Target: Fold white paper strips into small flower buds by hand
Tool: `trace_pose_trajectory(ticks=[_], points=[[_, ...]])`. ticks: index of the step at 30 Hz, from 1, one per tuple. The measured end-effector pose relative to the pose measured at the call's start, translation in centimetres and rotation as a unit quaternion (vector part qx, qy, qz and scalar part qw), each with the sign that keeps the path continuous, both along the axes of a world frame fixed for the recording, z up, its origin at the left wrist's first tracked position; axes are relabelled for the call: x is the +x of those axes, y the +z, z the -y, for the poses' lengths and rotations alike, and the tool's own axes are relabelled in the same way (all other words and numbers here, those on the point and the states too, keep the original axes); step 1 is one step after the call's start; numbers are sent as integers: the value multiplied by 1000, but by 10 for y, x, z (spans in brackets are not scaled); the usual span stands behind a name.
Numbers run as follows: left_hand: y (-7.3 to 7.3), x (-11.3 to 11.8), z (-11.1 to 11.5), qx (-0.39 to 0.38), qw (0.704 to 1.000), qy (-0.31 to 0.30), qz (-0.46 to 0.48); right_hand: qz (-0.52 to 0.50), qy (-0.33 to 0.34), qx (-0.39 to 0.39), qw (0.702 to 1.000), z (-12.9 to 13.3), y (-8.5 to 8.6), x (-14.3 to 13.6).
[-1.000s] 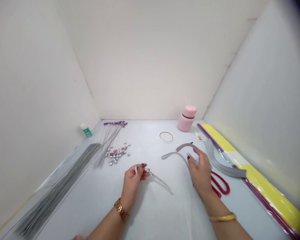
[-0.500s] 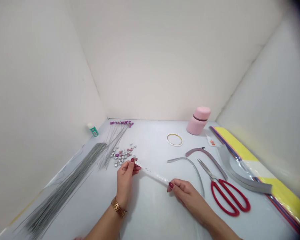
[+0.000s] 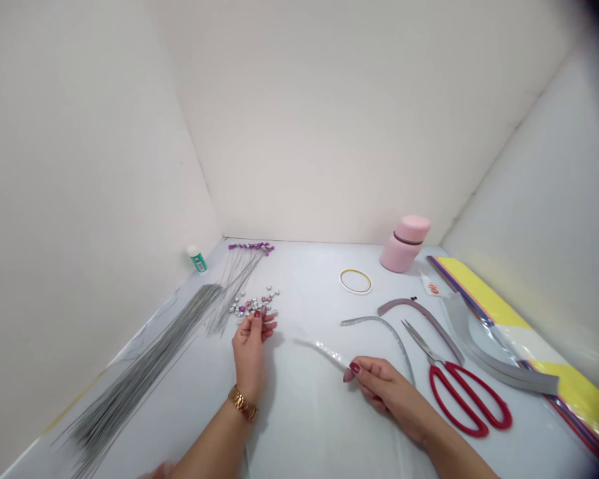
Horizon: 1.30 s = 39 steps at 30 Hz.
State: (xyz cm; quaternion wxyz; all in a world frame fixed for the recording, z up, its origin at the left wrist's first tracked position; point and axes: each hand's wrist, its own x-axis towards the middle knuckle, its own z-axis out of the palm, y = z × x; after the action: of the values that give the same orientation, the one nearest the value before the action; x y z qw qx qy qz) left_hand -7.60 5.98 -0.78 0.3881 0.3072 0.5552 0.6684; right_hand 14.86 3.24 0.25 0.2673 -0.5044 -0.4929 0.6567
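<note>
While the R hand [image 3: 387, 387] pinches a pale, see-through strip [image 3: 327, 352] at its near end, thumb vs. fingers w/ no visible gap, the strip's free end points L & away over the mid. of the white table [image 3: 299, 419]; can't tell if that tip touches the surface. L hand [image 3: 249, 342], w/ a gold-coloured band [image 3: 243, 404] on its wrist, is at the near edge of a scatter of small shiny pieces [image 3: 249, 307], mostly silver, some pink, at least 1 purple; thumb & fingertips close tog., but can't tell if they've got a piece. Grey wire bundle [image 3: 150, 366] lies to L; purple-tipped wires [image 3: 252, 247] are behind the pieces; green-&-white tube [image 3: 198, 259] is nr the L wall. Tape ring [image 3: 357, 293] lies flat, back of centre, pink flask [image 3: 402, 249] farther back to its R. Just beyond R hand: thin grey strip [image 3: 397, 336], curved; next, pinkish-grey strip [image 3: 432, 317]; red-handled scissors [image 3: 435, 357], blades tog. or nearly so, handles twd viewer. Far R: wide grey strips [image 3: 509, 376] overlapping a pack of yellow etc. sheets [image 3: 484, 286].
</note>
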Motion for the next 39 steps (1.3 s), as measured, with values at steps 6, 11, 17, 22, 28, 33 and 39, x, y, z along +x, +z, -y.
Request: trace_pose_trajectory(ticks=[6,11,17,22,28,33,39], points=[[10,25,31,188,888,-203,-367,-17,28,36,999,7,2,-6],[7,40,35,120,788,-362,-483,-26,38,26,999,8,1,-5],[5,28,22,39,840,-312,-442,21,-117,73,990,-12,-4,18],[9,31,26,3,878,-277,-391,88,-252,217,939,0,-6,11],[13,36,31,13,880,-287,-378,332,-49,523,783,12,-14,-10],[12,33,31,48,835,-317,-446,295,-65,484,821,5,-15,-6],[2,32,29,107,734,-342,-577,235,-117,390,883,10,-13,-11]])
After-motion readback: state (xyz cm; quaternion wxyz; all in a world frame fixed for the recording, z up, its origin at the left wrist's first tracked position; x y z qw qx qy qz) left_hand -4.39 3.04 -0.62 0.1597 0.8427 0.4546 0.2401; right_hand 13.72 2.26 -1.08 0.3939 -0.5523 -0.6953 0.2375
